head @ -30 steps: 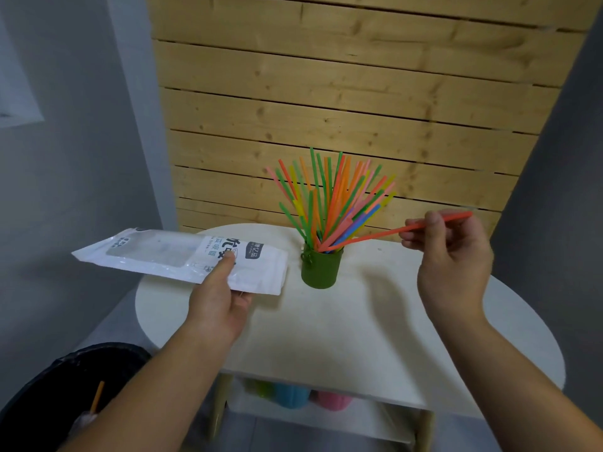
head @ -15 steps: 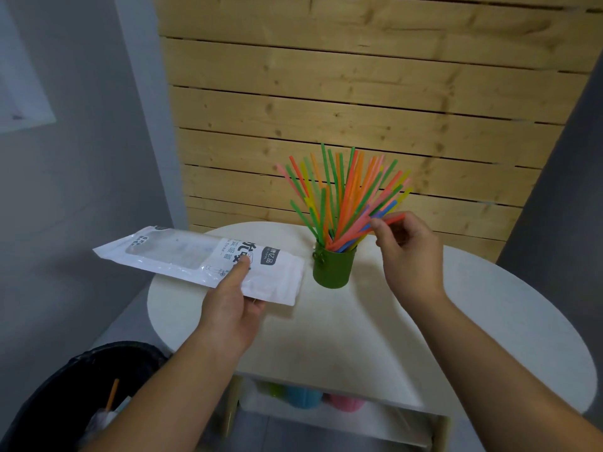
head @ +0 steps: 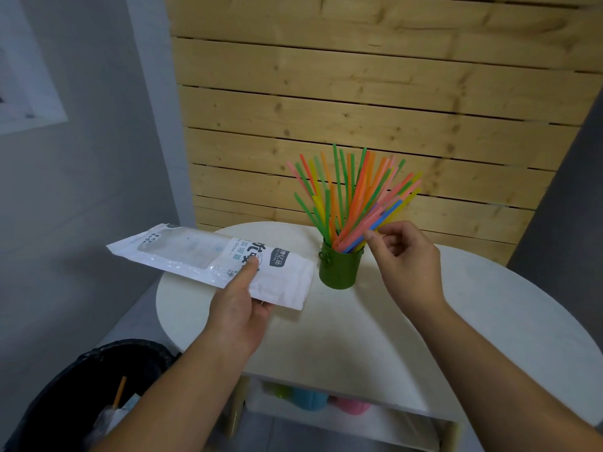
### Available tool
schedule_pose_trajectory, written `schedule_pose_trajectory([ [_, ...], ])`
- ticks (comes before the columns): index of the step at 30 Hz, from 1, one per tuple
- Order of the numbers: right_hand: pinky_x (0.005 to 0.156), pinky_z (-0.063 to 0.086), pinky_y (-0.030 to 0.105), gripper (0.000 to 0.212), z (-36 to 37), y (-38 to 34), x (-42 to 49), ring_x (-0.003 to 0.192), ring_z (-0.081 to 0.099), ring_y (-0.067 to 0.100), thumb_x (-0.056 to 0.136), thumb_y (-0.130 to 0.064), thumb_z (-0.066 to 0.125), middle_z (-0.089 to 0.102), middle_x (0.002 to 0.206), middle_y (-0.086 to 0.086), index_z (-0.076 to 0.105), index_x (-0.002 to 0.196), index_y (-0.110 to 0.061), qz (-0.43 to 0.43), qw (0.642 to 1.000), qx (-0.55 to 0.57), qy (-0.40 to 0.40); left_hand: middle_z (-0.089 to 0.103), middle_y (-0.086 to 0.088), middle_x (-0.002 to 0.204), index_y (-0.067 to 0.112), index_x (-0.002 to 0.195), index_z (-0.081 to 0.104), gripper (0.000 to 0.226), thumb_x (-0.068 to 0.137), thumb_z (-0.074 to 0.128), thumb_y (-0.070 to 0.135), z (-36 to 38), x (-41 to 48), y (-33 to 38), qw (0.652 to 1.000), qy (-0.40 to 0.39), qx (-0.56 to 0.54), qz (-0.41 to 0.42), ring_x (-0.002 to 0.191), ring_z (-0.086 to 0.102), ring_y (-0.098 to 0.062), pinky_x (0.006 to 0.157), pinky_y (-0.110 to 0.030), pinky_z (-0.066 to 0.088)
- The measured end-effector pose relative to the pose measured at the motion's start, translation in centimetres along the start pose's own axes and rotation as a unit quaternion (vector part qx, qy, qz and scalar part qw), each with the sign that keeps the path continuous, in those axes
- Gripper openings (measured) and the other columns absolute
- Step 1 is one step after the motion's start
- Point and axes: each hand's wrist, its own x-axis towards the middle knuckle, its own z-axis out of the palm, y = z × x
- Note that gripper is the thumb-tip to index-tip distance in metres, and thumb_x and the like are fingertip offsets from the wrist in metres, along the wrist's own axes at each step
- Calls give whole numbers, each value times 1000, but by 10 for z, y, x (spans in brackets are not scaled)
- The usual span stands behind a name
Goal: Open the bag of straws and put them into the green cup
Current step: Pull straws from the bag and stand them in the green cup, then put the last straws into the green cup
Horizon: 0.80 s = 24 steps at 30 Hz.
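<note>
A small green cup (head: 339, 272) stands on the round white table (head: 375, 340), with several coloured straws (head: 352, 197) fanning out of it. My left hand (head: 238, 314) grips a flat white straw bag (head: 195, 252), thumb on top, holding it level above the table's left edge. The bag's clear window shows no straws inside. My right hand (head: 408, 262) hovers just right of the cup with its fingers loosely curled. Its index fingertip touches the lowest straws near the rim, and nothing sits in its grasp.
A black-lined bin (head: 75, 389) with an orange straw and wrappers sits on the floor at lower left. Blue and pink cups (head: 313, 399) stand on the shelf under the table. A wooden slat wall (head: 359, 93) rises close behind the table.
My right hand carried a red straw leftward to the cup and let it go among the others. The left hand kept holding the bag.
</note>
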Motion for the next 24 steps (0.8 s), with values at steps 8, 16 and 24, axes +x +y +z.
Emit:
schedule_pose_trajectory([
  [8,60,51,26,22,-4,-2,-19,62,58,10,85,-39,74,61,67,-2,62,77,-22,50,998,-21,-38,79,-6,122,21,131,66,32,100,67,12,2,-4,1,1000,-1,13,-9,111,76,-25,98,-47,59],
  [16,71,60,40,48,14,-29,-56,80,74,30,95,-51,57,77,91,16,70,104,-6,365,859,226,-278,81,-5,117,18,131,68,30,101,64,14,-8,-22,9,992,-53,108,-38,102,78,-22,93,-44,59],
  [24,74,60,39,38,55,-64,-115,82,72,27,99,-30,58,75,96,19,66,110,5,329,829,268,-366,79,-7,123,15,130,69,30,105,57,26,-78,-78,48,987,3,160,-18,112,77,-27,88,-46,62],
])
